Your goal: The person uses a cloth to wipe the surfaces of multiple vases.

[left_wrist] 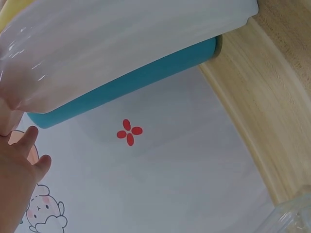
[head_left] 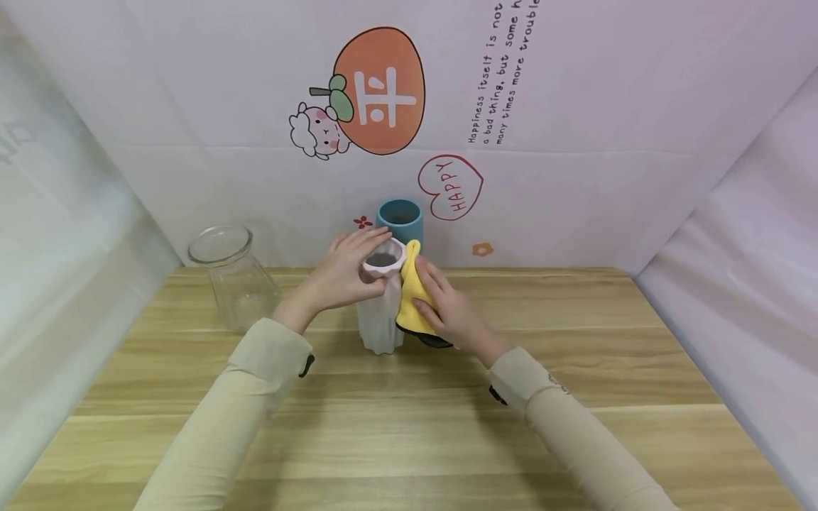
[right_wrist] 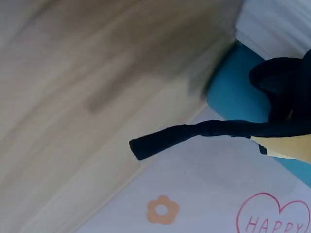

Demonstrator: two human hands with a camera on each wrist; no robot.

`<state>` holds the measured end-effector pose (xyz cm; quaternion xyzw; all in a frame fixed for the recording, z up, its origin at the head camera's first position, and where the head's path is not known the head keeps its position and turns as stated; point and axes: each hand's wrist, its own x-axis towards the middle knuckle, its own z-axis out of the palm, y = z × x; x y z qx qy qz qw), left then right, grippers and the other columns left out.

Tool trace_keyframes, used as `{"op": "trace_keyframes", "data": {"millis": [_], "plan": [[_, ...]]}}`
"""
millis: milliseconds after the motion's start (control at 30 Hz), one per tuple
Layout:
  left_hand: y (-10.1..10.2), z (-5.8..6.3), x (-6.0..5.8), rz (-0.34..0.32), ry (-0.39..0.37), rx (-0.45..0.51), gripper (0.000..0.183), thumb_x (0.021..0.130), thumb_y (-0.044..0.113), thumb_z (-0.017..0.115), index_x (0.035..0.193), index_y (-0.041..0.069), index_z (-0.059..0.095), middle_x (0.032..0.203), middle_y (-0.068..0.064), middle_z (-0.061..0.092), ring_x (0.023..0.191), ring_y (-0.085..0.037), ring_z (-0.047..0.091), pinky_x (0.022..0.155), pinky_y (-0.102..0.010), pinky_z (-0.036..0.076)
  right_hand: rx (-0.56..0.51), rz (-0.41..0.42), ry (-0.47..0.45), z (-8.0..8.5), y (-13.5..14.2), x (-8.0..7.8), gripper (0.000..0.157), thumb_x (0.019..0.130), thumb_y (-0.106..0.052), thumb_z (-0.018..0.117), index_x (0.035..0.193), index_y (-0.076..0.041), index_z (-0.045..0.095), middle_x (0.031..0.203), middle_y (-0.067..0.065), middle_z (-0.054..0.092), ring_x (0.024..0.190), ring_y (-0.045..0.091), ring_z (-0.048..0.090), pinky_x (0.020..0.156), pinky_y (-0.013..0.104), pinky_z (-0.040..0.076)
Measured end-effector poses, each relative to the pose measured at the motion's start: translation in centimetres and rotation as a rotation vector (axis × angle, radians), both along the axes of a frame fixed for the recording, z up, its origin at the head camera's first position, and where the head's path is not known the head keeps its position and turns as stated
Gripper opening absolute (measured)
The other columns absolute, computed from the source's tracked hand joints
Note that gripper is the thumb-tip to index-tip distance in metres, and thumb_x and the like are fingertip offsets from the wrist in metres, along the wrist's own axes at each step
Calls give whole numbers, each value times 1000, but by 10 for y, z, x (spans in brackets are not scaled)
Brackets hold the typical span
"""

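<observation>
A white fluted vase (head_left: pixel 380 323) stands upright on the wooden table, its opening facing up. My left hand (head_left: pixel 345 273) grips it near the rim, fingers at the back and thumb at the front. In my right hand (head_left: pixel 456 316) is a yellow cloth (head_left: pixel 411 301) with dark edging, held against the vase's right side below the rim. The cloth's dark edging (right_wrist: pixel 209 128) hangs loose in the right wrist view, where the hand itself is hidden. Right behind the white vase stands a blue vase (head_left: pixel 414 231), partly covered by it.
To the left, a clear glass vase (head_left: pixel 246 294) with a wide rim stands near the table's back edge. A white printed sheet (head_left: pixel 562 206) rises behind the wooden table (head_left: pixel 396 440), and pale sheets hang along both sides.
</observation>
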<state>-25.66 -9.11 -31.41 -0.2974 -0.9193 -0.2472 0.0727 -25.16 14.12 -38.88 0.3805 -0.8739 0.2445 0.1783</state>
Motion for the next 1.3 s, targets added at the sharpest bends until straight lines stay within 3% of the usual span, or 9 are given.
{"op": "trace_keyframes", "data": {"millis": [167, 433, 567, 800, 1100, 1300], "plan": [[1, -1, 0, 15, 46, -11, 73, 83, 38, 66, 144, 7, 42, 154, -14, 35, 143, -36, 27, 115, -61, 15, 42, 9, 77, -17, 4, 1, 66, 91, -12, 62, 146, 3, 30, 145, 22, 41, 109, 34, 63, 89, 39, 54], [2, 0, 1, 44, 55, -18, 77, 81, 45, 69, 144, 10, 43, 152, -14, 35, 141, -36, 30, 116, -59, 16, 202, -31, -50, -44, 16, 10, 62, 96, -17, 56, 151, -9, 28, 148, 16, 42, 121, 32, 58, 90, 39, 54], [2, -1, 1, 50, 83, -23, 76, 81, 46, 70, 143, 10, 44, 151, -14, 37, 140, -36, 32, 115, -60, 16, 161, -18, -75, -47, 18, 10, 61, 95, -14, 58, 150, -9, 31, 147, 17, 43, 123, 33, 56, 92, 41, 53], [-1, -4, 2, 79, 198, -17, 67, 80, 41, 73, 136, 9, 53, 142, -9, 52, 136, -30, 41, 114, -60, 22, 18, -16, -47, -32, 13, 7, 61, 92, -11, 61, 148, -7, 35, 141, 18, 49, 124, 34, 55, 97, 44, 50], [-5, -1, 2, 37, 86, 17, 67, 82, 34, 69, 140, 8, 48, 148, -9, 45, 142, -33, 33, 116, -63, 12, -132, 40, 106, 2, 1, 1, 60, 88, -5, 65, 143, -1, 40, 138, 17, 50, 122, 32, 56, 99, 40, 49], [-6, -2, 0, 20, 38, 20, 68, 82, 33, 66, 142, 10, 45, 151, -8, 41, 145, -31, 29, 116, -63, 11, -46, 23, 66, 10, -5, 3, 61, 93, -15, 61, 146, 0, 34, 144, 17, 43, 113, 31, 61, 91, 38, 54]]}}
